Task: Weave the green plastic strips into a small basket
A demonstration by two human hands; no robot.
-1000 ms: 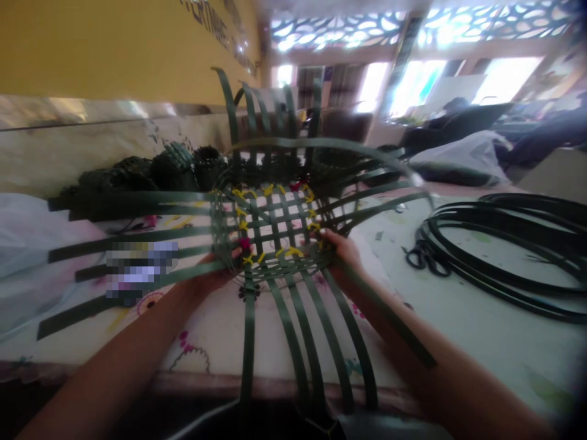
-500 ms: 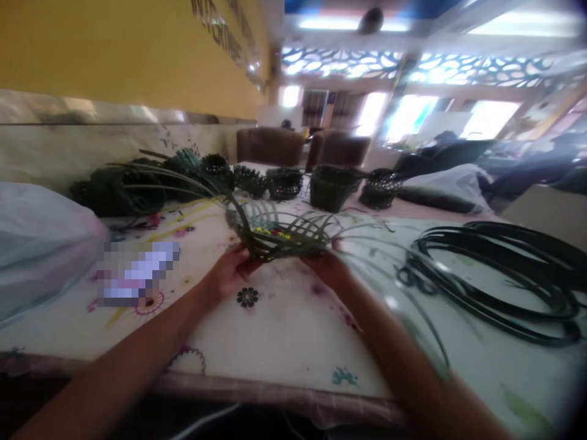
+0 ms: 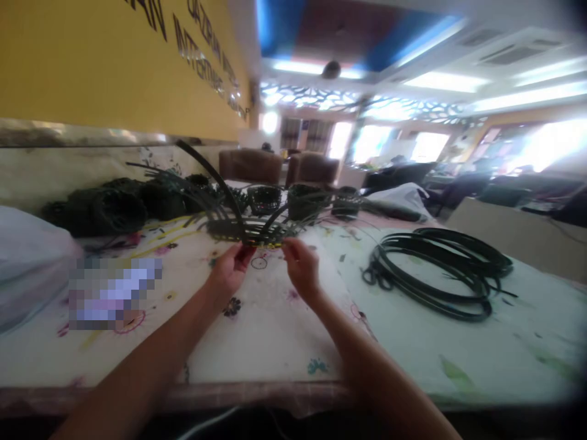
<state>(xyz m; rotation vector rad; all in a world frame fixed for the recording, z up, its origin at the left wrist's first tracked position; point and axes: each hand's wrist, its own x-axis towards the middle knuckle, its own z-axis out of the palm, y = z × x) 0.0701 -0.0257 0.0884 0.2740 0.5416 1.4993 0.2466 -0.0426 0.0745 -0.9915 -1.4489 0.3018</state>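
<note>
A half-woven basket base point(image 3: 250, 231) of dark green strips with yellow ties lies almost edge-on to me, just above the flowered tablecloth point(image 3: 257, 324). Its loose strips arc up and back. My left hand point(image 3: 232, 269) pinches the near edge of the base from the left. My right hand point(image 3: 300, 264) has its fingers closed at the near edge on the right. Both forearms reach in from the bottom of the view.
A coil of dark green strip point(image 3: 435, 272) lies on the table to the right. Several finished dark baskets point(image 3: 266, 198) and bundles point(image 3: 105, 211) line the back. A white plastic bag point(image 3: 27, 263) sits at the left, under a yellow wall.
The woven base has tipped from facing me to lying nearly flat and edge-on, farther from me. Both hands moved forward with it, and the view has lifted toward the room.
</note>
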